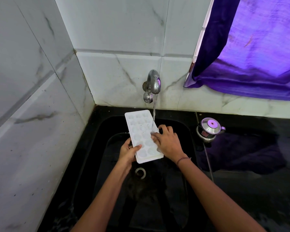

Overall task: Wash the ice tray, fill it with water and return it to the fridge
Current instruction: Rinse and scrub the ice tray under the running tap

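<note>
A white ice tray [141, 131] with several round cells is held over the black sink [177, 124], cells facing up. My left hand [128, 152] grips its near left corner, thumb across the top. My right hand [166, 139] holds the tray's right edge with its fingers curled over it. Water runs from the steel tap [153, 82] on the back wall and lands on the tray's right side, by my right fingers.
A small steel kettle [208, 128] stands on the black counter right of the sink. The drain [140, 172] lies below the tray. A purple curtain [251, 52] hangs at the upper right. Marble tile walls close the left and back.
</note>
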`<move>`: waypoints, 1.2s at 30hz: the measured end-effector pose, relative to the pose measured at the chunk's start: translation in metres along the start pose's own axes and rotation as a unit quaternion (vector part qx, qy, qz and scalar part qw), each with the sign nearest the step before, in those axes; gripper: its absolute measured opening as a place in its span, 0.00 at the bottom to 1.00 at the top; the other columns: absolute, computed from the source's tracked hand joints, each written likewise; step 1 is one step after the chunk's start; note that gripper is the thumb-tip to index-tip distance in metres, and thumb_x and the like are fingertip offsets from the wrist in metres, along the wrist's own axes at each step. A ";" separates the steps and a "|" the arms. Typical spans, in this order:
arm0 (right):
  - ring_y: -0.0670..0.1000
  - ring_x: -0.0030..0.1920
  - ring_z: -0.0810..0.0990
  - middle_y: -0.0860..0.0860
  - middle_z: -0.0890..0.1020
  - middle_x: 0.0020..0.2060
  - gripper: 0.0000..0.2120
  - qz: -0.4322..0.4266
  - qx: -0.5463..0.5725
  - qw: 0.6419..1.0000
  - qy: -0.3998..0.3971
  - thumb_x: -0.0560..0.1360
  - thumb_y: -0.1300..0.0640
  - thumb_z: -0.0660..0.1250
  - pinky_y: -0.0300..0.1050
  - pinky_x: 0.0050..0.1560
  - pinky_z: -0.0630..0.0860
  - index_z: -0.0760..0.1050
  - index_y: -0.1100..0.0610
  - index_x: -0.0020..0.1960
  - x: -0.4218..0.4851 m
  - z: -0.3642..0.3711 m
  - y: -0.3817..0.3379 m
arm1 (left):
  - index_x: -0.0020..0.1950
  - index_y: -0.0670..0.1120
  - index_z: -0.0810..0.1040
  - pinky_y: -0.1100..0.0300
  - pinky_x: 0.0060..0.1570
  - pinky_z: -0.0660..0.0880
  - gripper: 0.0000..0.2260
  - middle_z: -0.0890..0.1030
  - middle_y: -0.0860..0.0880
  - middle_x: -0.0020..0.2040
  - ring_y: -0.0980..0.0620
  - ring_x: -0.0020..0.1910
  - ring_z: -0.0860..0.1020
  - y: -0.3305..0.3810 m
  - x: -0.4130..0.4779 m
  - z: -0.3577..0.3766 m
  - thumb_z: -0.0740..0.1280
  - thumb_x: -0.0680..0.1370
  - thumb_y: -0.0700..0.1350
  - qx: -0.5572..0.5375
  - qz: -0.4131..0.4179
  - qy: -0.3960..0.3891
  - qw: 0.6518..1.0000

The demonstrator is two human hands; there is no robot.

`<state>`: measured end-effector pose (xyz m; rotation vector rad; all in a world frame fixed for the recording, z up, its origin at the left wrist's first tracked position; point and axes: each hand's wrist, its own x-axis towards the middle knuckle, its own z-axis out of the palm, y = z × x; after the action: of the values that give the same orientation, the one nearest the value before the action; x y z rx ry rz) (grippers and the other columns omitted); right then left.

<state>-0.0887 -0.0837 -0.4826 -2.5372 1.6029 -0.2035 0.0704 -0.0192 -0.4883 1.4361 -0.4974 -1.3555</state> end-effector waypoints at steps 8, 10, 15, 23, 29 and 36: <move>0.54 0.65 0.64 0.50 0.67 0.67 0.21 -0.012 0.000 1.000 -0.013 0.79 0.39 0.53 0.52 0.60 0.66 0.75 0.46 0.63 -0.007 -0.001 0.006 | 0.66 0.41 0.71 0.52 0.45 0.79 0.22 0.80 0.42 0.53 0.44 0.48 0.80 -0.003 0.003 -0.005 0.68 0.73 0.32 0.010 -0.006 -0.015 1.000; 0.55 0.66 0.64 0.51 0.67 0.67 0.20 -0.009 -0.004 1.000 -0.010 0.79 0.39 0.53 0.52 0.60 0.66 0.76 0.47 0.61 -0.008 -0.001 0.010 | 0.67 0.40 0.71 0.52 0.47 0.79 0.22 0.80 0.41 0.55 0.44 0.49 0.81 -0.003 0.005 -0.005 0.68 0.73 0.32 0.007 -0.005 -0.018 1.000; 0.57 0.66 0.65 0.53 0.68 0.67 0.18 -0.040 0.009 0.998 0.044 0.77 0.41 0.55 0.54 0.60 0.68 0.74 0.47 0.61 -0.008 -0.002 0.002 | 0.65 0.41 0.73 0.53 0.48 0.80 0.20 0.81 0.43 0.54 0.46 0.49 0.81 -0.001 0.006 0.008 0.67 0.74 0.32 0.009 0.002 -0.040 0.999; 0.56 0.70 0.60 0.51 0.65 0.71 0.17 -0.033 -0.015 0.999 0.021 0.79 0.42 0.56 0.56 0.65 0.62 0.76 0.45 0.62 -0.006 0.000 0.012 | 0.66 0.40 0.74 0.51 0.49 0.79 0.21 0.82 0.41 0.54 0.43 0.50 0.82 0.003 0.013 0.018 0.68 0.73 0.33 0.035 0.008 -0.046 0.998; 0.57 0.70 0.61 0.50 0.64 0.71 0.26 -0.043 -0.022 0.999 0.010 0.77 0.37 0.46 0.56 0.65 0.62 0.76 0.45 0.61 -0.005 -0.003 0.010 | 0.65 0.41 0.74 0.54 0.47 0.80 0.20 0.82 0.42 0.53 0.45 0.49 0.82 0.001 0.014 0.016 0.68 0.73 0.33 0.040 0.002 -0.051 0.998; 0.57 0.70 0.60 0.50 0.65 0.71 0.29 -0.067 -0.012 0.998 0.000 0.75 0.35 0.45 0.58 0.66 0.63 0.77 0.46 0.61 -0.002 -0.007 0.005 | 0.66 0.42 0.73 0.55 0.45 0.79 0.21 0.81 0.42 0.54 0.45 0.48 0.81 0.004 0.015 0.009 0.68 0.74 0.33 0.037 0.000 -0.048 0.998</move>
<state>-0.0953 -0.0846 -0.4767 -2.6654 1.4437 -0.1975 0.0677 -0.0366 -0.4902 1.4354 -0.6154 -1.4241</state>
